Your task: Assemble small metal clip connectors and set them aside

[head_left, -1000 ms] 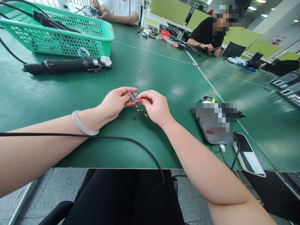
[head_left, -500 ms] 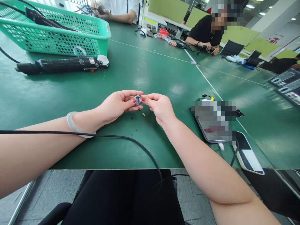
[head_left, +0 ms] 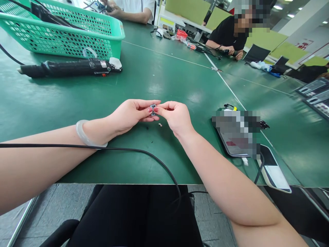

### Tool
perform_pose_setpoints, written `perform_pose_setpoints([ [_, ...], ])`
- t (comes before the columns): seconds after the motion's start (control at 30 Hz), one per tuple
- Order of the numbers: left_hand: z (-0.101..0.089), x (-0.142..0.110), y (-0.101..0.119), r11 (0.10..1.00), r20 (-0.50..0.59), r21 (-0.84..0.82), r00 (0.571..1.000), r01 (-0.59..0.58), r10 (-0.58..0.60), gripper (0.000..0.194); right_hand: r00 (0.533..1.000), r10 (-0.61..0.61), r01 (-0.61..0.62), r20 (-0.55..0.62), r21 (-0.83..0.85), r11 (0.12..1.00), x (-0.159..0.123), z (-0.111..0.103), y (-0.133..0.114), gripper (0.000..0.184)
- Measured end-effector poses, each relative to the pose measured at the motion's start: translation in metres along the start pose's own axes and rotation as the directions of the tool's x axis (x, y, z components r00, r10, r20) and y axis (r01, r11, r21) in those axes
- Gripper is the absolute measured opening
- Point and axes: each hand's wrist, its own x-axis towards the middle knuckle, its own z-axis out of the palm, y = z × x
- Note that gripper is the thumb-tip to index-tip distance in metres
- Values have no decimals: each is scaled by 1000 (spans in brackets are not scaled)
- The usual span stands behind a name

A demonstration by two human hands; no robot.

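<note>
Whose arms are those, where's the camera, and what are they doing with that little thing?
They're one person's bare arms. The camera is worn on that person's head, looking forward and down. The left hand and right hand pinch a tiny grey part between their fingertips; it's too small to tell what it is. On the green table are a green basket full of holes, a long black tool in front of it, and a small pale bit near the hands.
</note>
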Motion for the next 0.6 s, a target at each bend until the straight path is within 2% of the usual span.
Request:
perform_pose_setpoints([
  [0.2, 0, 0, 1, 1000, -11, 28, 1000, -12, 12, 33, 1000, -22, 22, -2, -89, 996, 0, 0, 1, 33],
  [0.4, 1, -2, 3, 997, 19, 70, 1000, -6, 5, 30, 999, -8, 11, 42, -77, 997, -1, -3, 3, 33],
  [0.5, 1, -2, 5, 999, 18, 46, 1000, -6, 5, 31, 998, -59, 63, 37, -115, 991, -1, -4, 2, 31],
  [0.6, 0, 0, 5, 999, -33, -13, 999, -29, 29, 31, 991, -136, 135, 8, -189, 973, 1, -6, 2, 28],
])
